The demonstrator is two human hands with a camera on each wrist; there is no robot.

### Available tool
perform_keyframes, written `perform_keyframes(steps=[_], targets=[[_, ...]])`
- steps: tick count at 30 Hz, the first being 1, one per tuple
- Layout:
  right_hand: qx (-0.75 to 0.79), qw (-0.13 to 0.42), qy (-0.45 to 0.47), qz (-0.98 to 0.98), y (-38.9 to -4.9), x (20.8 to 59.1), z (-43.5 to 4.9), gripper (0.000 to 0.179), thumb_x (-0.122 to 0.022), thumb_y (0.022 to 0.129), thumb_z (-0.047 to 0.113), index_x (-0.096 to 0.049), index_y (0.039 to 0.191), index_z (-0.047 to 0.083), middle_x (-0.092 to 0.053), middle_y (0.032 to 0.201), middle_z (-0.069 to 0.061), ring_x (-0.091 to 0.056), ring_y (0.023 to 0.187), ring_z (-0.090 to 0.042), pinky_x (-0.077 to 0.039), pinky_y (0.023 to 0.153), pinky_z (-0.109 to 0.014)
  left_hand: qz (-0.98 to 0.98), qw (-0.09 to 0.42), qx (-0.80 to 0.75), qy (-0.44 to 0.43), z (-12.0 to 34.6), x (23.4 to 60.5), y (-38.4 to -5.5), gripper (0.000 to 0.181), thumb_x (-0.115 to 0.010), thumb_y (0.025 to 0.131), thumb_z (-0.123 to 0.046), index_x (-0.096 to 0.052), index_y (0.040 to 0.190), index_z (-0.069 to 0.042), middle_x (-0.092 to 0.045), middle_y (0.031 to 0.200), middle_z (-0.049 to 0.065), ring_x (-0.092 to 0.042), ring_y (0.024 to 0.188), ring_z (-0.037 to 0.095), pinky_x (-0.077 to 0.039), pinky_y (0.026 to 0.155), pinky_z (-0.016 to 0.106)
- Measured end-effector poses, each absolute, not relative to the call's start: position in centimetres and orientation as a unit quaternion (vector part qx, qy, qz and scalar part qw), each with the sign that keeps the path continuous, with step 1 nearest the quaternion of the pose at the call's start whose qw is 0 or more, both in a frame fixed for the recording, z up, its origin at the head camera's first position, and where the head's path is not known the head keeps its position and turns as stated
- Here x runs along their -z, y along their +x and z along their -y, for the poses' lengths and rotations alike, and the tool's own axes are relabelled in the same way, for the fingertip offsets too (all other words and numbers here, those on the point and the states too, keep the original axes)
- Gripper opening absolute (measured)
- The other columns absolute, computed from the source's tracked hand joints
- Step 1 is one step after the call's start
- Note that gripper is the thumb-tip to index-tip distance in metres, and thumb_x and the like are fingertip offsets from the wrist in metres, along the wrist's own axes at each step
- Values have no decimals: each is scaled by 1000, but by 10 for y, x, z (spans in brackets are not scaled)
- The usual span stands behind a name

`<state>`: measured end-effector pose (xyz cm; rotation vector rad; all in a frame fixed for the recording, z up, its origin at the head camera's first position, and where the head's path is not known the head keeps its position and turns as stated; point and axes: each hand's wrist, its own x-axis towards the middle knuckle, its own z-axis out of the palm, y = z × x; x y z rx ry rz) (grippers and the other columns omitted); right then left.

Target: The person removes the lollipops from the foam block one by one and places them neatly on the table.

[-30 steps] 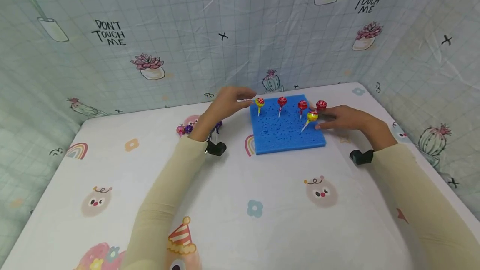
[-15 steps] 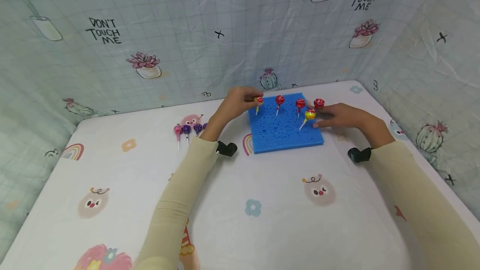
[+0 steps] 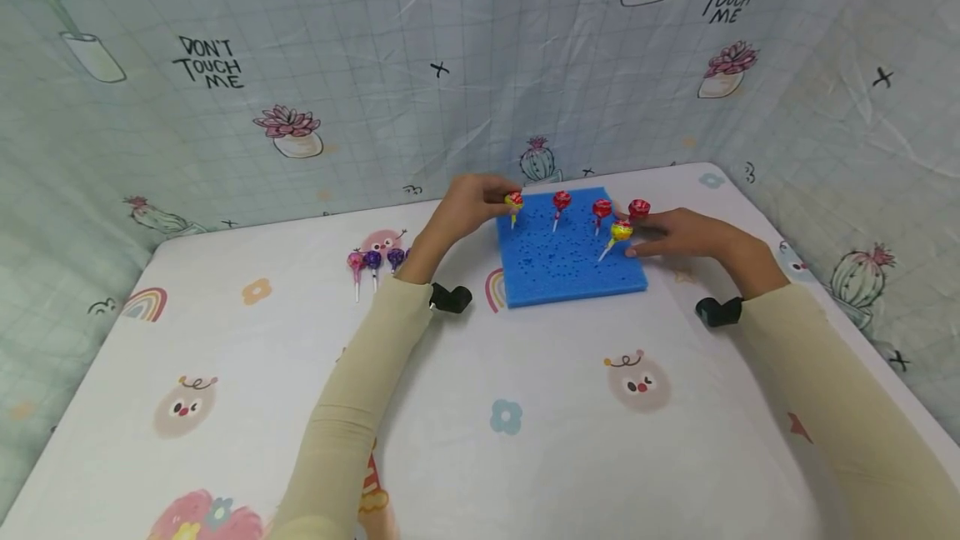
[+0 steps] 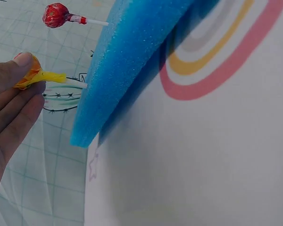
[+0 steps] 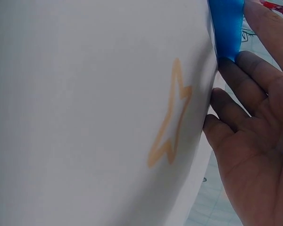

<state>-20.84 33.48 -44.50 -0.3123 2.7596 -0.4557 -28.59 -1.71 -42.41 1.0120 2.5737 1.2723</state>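
Note:
My left hand point(image 3: 472, 205) pinches the head of a yellow-and-red lollipop point(image 3: 513, 200) at the far left corner of a blue foam board point(image 3: 555, 273). In the left wrist view, the yellow wrapper neck point(image 4: 55, 77) shows, and the white stick runs down into the foam. My right hand point(image 3: 690, 233) rests against the board's right edge, fingers fairly straight, with the thumb by the foam in the right wrist view. Red lollipops point(image 3: 562, 200) stand along the board's far side, one point(image 3: 639, 208) just above the right fingers. Another yellow lollipop point(image 3: 621, 230) leans near the right thumb.
A pink lollipop point(image 3: 356, 261) and several purple lollipops point(image 3: 372, 260) lie left of the board, partly hidden by my left wrist. The white patterned tablecloth point(image 3: 570, 473) meets a printed cloth wall point(image 3: 360, 40) behind the board.
My left hand has moved right onto the yellow lollipop at the corner and now pinches its head. The loose lollipops show more behind the left arm. My right hand stays at the board's edge.

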Motion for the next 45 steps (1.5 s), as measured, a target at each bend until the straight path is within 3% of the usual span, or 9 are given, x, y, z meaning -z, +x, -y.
perform_keyframes(steps=[22, 32, 45], targets=[[146, 162, -113, -969, -211, 442, -333, 84, -73, 91, 50, -47, 146, -7, -48, 147, -31, -38, 139, -51, -37, 110, -66, -836, -10, -476, 275, 11, 424, -283, 26, -77, 93, -19, -75, 114, -5, -76, 107, 9, -72, 98, 19, -58, 88, 31], [136, 165, -129, -968, -212, 435, -329, 76, -75, 91, 45, -52, 141, -9, -52, 143, -31, -43, 137, -50, -39, 109, -64, -804, 46, -537, 252, 9, 425, -288, 32, -68, 99, -15, -69, 129, -6, -72, 121, 7, -67, 113, 19, -54, 98, 31], [119, 170, -124, -970, -215, 435, -329, 77, -74, 91, 48, -55, 140, -7, -53, 143, -30, -43, 136, -50, -40, 108, -65, -781, 59, -571, 246, 9, 429, -291, 29, -69, 98, -10, -69, 125, -1, -72, 119, 10, -68, 108, 21, -55, 96, 31]])
